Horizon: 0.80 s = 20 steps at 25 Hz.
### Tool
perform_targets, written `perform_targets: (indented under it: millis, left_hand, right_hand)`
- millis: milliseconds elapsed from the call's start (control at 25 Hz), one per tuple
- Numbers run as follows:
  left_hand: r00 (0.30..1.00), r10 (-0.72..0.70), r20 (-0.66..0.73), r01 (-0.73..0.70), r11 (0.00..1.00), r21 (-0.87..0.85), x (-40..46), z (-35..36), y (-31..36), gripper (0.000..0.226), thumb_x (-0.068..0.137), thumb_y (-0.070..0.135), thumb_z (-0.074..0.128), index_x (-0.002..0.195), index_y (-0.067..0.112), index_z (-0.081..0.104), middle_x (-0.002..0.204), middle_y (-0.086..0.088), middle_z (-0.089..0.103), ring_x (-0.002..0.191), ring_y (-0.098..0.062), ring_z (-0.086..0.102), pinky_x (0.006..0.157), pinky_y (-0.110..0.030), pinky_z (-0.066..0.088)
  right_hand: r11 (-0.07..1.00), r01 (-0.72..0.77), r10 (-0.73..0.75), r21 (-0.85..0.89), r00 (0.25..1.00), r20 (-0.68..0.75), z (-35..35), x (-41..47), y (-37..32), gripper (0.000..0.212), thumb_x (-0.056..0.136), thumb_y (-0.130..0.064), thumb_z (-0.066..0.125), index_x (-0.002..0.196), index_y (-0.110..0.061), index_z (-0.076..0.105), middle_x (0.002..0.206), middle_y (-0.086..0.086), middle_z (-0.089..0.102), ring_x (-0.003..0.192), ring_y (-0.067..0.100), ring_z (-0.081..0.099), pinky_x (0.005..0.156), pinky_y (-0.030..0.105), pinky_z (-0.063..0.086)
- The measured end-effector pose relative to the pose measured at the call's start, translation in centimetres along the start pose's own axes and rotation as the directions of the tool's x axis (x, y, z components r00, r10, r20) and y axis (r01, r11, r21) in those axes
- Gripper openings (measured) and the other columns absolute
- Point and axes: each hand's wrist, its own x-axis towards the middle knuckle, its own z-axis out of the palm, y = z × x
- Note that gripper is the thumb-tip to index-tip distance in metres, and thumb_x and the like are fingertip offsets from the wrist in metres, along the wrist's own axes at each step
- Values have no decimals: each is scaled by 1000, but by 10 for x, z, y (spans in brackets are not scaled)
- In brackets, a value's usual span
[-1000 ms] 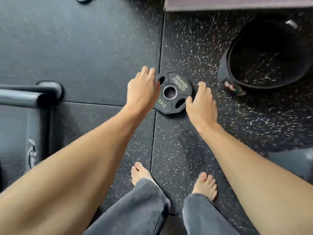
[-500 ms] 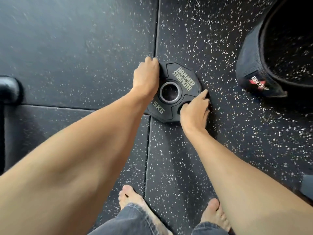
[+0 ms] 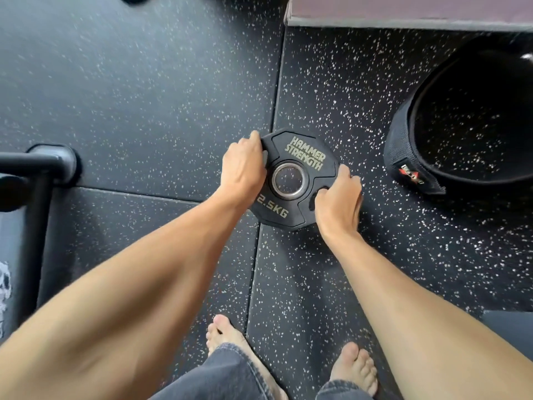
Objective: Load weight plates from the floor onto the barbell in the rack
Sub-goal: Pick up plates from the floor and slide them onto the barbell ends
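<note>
Weight plate (image 3: 294,180), a small black disc lettered "HAMMER STRENGTH" and "2.5KG" in gold with a steel-ringed centre hole, lay over the seam where two tiles of the speckled black rubber floor (image 3: 161,105) met; whether it sat flat or had its edge raised could not be told. The left hand (image 3: 243,168) gripped its left rim, fingers curled over the edge and out of sight beneath. The right hand (image 3: 339,200) gripped the lower right side, thumb hooked at one of the plate's grip slots and fingers wrapped round the outer rim. Both bare forearms reached down from the near corners of the view. Two bare feet (image 3: 227,336) stood below the plate, grey jean cuffs (image 3: 219,373) over the ankles. A black lifting belt (image 3: 403,157) with a red and white label stood curled on its edge to the right, apart from the plate. A black steel rack base (image 3: 43,163) lay on the floor at the left. A pale raised ledge (image 3: 403,13) ran along the far right edge.
</note>
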Motion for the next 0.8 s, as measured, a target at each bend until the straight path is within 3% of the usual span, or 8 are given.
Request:
perform_targets:
  millis: [200, 280, 400, 480, 560, 640, 720, 800]
  left_hand:
    - [985, -9, -175, 3, 999, -34, -56, -160, 34, 12, 101, 17, 45, 105, 5, 49, 103, -24, 66, 96, -42, 55, 68, -37, 29]
    - [962, -23, -271, 3, 997, -73, -85, -240, 56, 15, 103, 22, 44, 105, 7, 48, 104, -21, 64, 97, -40, 55, 70, -36, 29]
    - [903, -36, -428, -34, 987, -155, -135, -374, 92, 18, 102, 24, 48, 108, 7, 49, 103, -19, 61, 92, -46, 60, 69, -42, 36]
    - [847, -54, -528, -83, 969, -234, -175, -462, 111, 28, 102, 25, 50, 123, 7, 52, 111, -19, 61, 94, -48, 61, 73, -50, 46]
    - [765, -72, -640, -153, 945, -289, -221, -552, 128, 37, 101, 22, 51, 136, 10, 51, 118, -17, 61, 97, -47, 61, 78, -54, 49]
    - [623, -80, -778, -253, 920, -298, -266, -632, 140, 38, 98, 19, 54, 135, 12, 55, 115, -14, 64, 95, -40, 64, 78, -51, 52]
    - [474, -88, -876, -335, 902, -272, -315, -708, 149, 36, 95, 15, 59, 131, 12, 59, 110, -10, 66, 93, -28, 63, 80, -39, 51]
    - [369, -72, -927, -366, 905, -216, -371, -773, 157, 33, 95, 13, 61, 129, 13, 61, 109, -8, 67, 91, -19, 60, 77, -24, 44]
  right_hand:
    - [985, 140, -137, 97, 990, -37, -129, -73, -73, 54, 94, 4, 49, 145, -8, 37, 126, 15, 48, 91, 18, 42, 78, 29, 34]
    - [967, 172, -165, 187, 985, -52, -193, -112, -109, 55, 91, 8, 48, 144, -6, 40, 131, 20, 48, 107, 27, 50, 85, 31, 39]
    - [923, 277, -257, 267, 960, -108, -302, -177, -169, 56, 89, 6, 50, 144, -5, 43, 137, 26, 47, 126, 37, 46, 104, 38, 39]
    - [881, 408, -363, 241, 908, -208, -374, -222, -206, 56, 87, 2, 54, 142, -8, 47, 127, 20, 54, 115, 34, 53, 95, 30, 38]
    - [807, 548, -474, 223, 824, -310, -448, -275, -246, 57, 85, -1, 58, 140, -12, 50, 116, 14, 58, 105, 31, 57, 86, 28, 40]
    - [708, 671, -561, 220, 724, -402, -512, -328, -281, 56, 82, -2, 60, 136, -17, 54, 107, 8, 59, 93, 24, 55, 84, 28, 43]
    - [592, 767, -620, 247, 629, -469, -568, -382, -310, 53, 80, -5, 61, 131, -20, 57, 102, 3, 60, 88, 16, 52, 84, 27, 46]
    - [494, 825, -656, 276, 562, -504, -614, -434, -328, 49, 77, -9, 61, 125, -21, 57, 99, 1, 64, 89, 20, 60, 82, 38, 54]
